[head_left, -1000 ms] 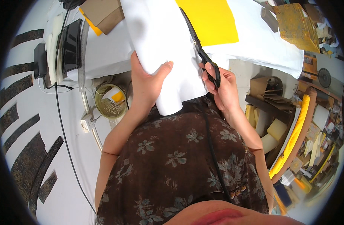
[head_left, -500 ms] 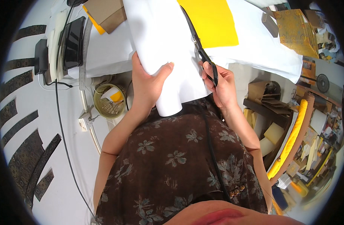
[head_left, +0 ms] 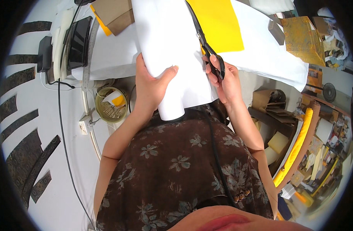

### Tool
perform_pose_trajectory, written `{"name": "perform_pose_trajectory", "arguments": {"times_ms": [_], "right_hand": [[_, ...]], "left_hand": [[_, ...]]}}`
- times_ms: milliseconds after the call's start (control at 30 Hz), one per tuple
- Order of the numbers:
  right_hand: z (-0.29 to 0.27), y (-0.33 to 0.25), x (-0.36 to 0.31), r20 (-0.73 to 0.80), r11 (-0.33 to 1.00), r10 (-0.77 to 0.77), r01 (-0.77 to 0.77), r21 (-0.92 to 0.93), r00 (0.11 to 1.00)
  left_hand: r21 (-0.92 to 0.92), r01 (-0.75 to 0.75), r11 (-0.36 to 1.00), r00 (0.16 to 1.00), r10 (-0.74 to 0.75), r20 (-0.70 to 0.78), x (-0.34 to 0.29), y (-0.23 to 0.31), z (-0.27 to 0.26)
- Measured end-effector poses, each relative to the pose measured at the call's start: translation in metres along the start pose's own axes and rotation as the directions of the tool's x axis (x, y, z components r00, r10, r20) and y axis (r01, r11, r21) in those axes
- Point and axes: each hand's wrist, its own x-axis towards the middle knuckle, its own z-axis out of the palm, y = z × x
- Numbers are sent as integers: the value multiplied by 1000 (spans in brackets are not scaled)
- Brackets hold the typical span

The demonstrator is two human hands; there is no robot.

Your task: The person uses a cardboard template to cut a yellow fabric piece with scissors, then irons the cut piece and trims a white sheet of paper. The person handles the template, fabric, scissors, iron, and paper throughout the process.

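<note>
A large white sheet, rolled into a tube along its left side, makes up the white roll [head_left: 166, 46] in front of me. My left hand [head_left: 153, 88] is closed round the roll's left side, thumb on top. My right hand [head_left: 227, 79] grips the black handles of long scissors [head_left: 205, 44], at the right edge of the white sheet. Their blades point away from me, between the white sheet and a flat yellow sheet [head_left: 220, 27]. How far the blades are parted, I cannot tell. The roll's near end reaches the brown floral clothing at my front.
A white-covered table [head_left: 267, 50] lies beyond my hands. On its left are brown boards [head_left: 113, 15], a ruler [head_left: 86, 73] and a dark tablet-like device [head_left: 78, 42]. Below stands a waste basket [head_left: 111, 115]. Cardboard boxes [head_left: 267, 100] and a yellow roll [head_left: 295, 154] are at the right.
My right hand and the scissors have moved slightly away from me along the sheet's edge. My left hand keeps its hold on the roll. The whole view has shifted a little.
</note>
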Motion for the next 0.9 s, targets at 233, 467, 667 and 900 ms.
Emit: {"name": "perform_pose_trajectory", "arguments": {"times_ms": [233,467,667,900], "right_hand": [[5,6,6,14,999,-11,11,30,1000],[5,10,7,36,999,-34,35,-19,999],[6,5,12,20,999,-15,15,-46,1000],[13,0,28,24,999,-28,28,-22,999]], "left_hand": [[15,38,999,999,-37,-17,-1,7,1],[51,29,998,999,-28,-21,0,4,-1],[29,2,1000,1000,-1,-21,1,1,-2],[45,2,999,1000,-1,-14,0,2,-1]]}}
